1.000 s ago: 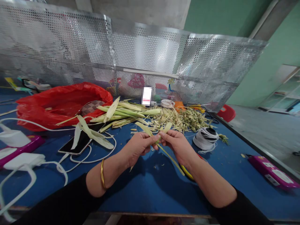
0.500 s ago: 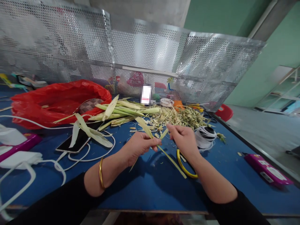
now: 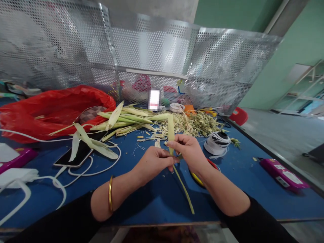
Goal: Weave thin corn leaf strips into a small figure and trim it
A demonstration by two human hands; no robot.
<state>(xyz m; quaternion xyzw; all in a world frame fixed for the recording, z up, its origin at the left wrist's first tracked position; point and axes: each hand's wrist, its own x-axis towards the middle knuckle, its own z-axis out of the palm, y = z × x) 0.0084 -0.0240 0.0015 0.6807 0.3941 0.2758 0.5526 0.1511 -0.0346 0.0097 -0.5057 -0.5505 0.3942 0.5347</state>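
My left hand (image 3: 155, 162) pinches a pale green husk strip (image 3: 171, 130) near its crossing point, just above the blue table (image 3: 152, 202). My right hand (image 3: 188, 150) is closed on the same strip from the right, its fingertips close to those of my left hand. The strip's wide part stands upright above the fingers, while a thin tail hangs down toward the table's front edge. Behind the hands lies a bundle of green husks (image 3: 134, 118), with a heap of shredded plant bits (image 3: 192, 123) to its right.
A red plastic bag (image 3: 50, 114), a phone (image 3: 76, 153) under loose husks and white cables lie left. On the right are a white thread spool (image 3: 216, 145), a yellow-and-red handled tool (image 3: 197, 179) beneath my right forearm and a purple pack (image 3: 283, 173).
My right hand has moved left and in against my left hand. The strip's wide part has swung upright, and its tail hangs more steeply. The camera view has shifted slightly.
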